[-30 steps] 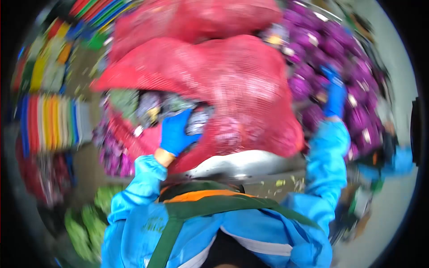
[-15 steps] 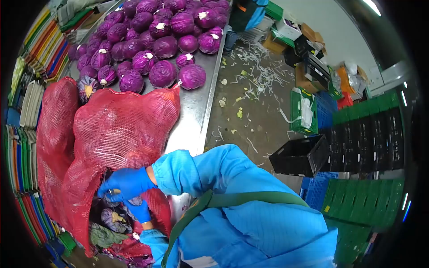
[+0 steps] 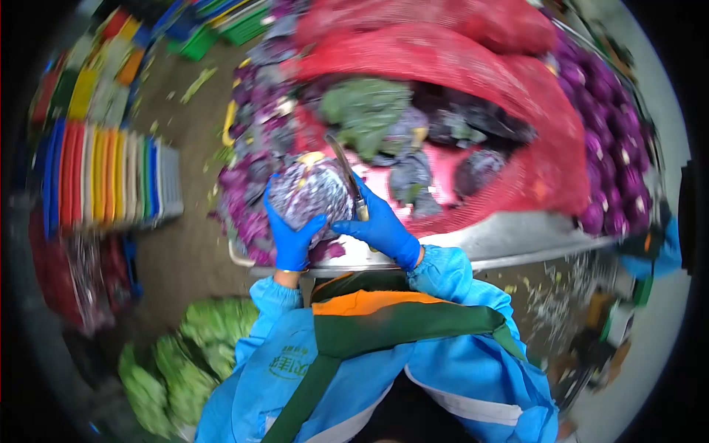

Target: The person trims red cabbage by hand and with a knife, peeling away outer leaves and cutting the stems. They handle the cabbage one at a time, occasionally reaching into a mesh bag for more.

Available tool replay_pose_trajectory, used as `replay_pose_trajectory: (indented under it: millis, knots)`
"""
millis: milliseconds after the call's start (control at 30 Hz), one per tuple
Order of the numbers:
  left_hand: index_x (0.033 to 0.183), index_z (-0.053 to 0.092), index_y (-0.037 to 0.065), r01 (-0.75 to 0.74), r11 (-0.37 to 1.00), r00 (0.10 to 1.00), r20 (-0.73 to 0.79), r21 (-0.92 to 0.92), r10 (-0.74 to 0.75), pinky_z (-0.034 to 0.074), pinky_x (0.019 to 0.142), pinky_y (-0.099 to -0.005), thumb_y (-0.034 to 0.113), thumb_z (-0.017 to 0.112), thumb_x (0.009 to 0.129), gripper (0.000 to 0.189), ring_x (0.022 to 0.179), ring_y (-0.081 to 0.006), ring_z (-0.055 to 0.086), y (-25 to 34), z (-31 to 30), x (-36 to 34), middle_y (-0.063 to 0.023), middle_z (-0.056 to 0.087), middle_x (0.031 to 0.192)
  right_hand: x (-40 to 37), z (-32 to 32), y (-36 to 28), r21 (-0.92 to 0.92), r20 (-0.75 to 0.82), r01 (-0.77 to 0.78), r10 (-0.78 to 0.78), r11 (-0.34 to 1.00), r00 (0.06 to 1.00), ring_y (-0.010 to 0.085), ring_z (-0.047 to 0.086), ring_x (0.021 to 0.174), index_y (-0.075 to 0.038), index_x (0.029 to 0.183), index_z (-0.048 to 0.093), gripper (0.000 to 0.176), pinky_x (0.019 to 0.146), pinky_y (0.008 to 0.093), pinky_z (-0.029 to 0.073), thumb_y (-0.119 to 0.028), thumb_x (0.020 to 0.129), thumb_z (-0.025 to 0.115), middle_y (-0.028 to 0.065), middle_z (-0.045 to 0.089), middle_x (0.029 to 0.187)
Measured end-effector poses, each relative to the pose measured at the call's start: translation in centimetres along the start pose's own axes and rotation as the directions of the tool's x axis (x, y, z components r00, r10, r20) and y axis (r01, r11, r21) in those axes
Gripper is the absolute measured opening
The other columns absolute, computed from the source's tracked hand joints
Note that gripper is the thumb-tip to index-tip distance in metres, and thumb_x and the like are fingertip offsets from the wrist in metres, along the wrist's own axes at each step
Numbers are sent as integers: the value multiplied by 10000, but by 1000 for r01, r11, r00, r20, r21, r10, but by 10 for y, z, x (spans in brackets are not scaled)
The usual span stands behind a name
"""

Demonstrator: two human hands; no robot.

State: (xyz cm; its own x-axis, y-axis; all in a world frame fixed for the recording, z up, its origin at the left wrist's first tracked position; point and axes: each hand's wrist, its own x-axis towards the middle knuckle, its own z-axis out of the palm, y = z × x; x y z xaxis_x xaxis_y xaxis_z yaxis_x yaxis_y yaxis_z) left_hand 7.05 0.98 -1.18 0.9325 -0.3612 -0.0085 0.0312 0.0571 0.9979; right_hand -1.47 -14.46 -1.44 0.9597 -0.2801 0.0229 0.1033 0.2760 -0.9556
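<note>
A red cabbage (image 3: 310, 193) with dull, pale-streaked outer leaves rests in my blue-gloved left hand (image 3: 292, 240), whose fingers wrap its near left side. My right hand (image 3: 389, 230), also gloved in blue, grips a knife (image 3: 343, 164) with a curved blade. The blade points up and away along the cabbage's right side, and the right thumb reaches to the cabbage's lower edge. Beyond both hands, a red mesh sack (image 3: 473, 81) gapes toward me, with dark cabbages and a large green leaf (image 3: 365, 111) in its mouth.
Loose purple leaves (image 3: 251, 177) heap along the left end of the metal table (image 3: 509, 235). Cleaned red cabbages (image 3: 602, 140) pile up at the right. Stacked coloured crates (image 3: 111, 173) stand left, green leafy heads (image 3: 214, 332) lower left. White strips litter the floor at right.
My view has swung left to face the sack's opening. My hands have come out from the sack's mouth, now with a cabbage in the left and a knife showing in the right.
</note>
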Motion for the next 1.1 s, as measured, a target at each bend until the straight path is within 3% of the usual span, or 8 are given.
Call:
replay_pose_trajectory:
  millis: [100,233,333,500,567,733,800,1100]
  knots:
    - [1417,215,16,24,999,997,-76,-27,-26,359,1051,-370,106,849,639,1008,1234,-246,426,-12,-27,1,-147,402,1344,15,15,19,-122,-5,-133,133,984,991,156,507,1169,-25,1435,326,820,981,310,419,-150,758,771,133,550,1295]
    - [1366,291,2,33,994,999,-32,108,-30,414,1010,-353,101,854,646,919,1176,-221,486,-46,-70,6,-134,465,1298,29,25,62,-336,36,-159,182,928,983,170,639,954,-73,1338,495,608,844,310,493,-91,764,697,135,683,1047]
    - [1334,342,8,88,995,996,12,53,-89,434,1001,-352,93,857,634,873,1155,-207,507,-49,-76,4,-128,495,1277,34,9,56,-697,-40,-284,360,658,932,303,670,867,-176,1281,562,520,779,380,519,-196,771,661,180,677,959]
    - [1301,328,44,-26,996,998,51,90,22,449,990,-357,114,882,590,905,1138,-222,523,-56,-64,0,-132,490,1246,125,-33,22,-854,-215,-195,14,482,977,389,632,888,-141,1171,604,390,760,450,507,-187,787,653,190,658,916]
    - [1283,327,53,-37,994,997,70,102,30,449,990,-363,118,893,576,908,1136,-227,519,-58,-63,1,-132,473,1239,130,-20,15,-933,2,73,-199,353,980,404,624,895,-104,1190,558,400,759,452,501,-184,810,656,206,644,958]
    - [1330,296,45,-16,997,998,57,76,12,448,1003,-371,107,879,596,939,1146,-223,527,-56,-59,1,-134,479,1262,56,12,24,-743,123,193,-153,641,981,422,622,850,-100,1250,486,441,718,474,498,-219,853,635,226,639,949]
    - [1332,292,43,17,998,998,63,54,-21,450,1001,-370,104,877,597,942,1142,-223,528,-51,-56,4,-136,476,1263,20,14,33,-830,134,12,178,558,975,428,625,770,-97,1203,502,375,656,484,498,-228,868,612,217,645,881]
    - [1288,353,18,24,994,997,71,110,-32,448,987,-359,154,902,554,927,1127,-219,523,-43,-49,15,-131,487,1233,2,22,36,-843,119,-5,197,537,973,402,624,729,-99,1086,510,231,608,496,485,-192,882,567,206,630,871]
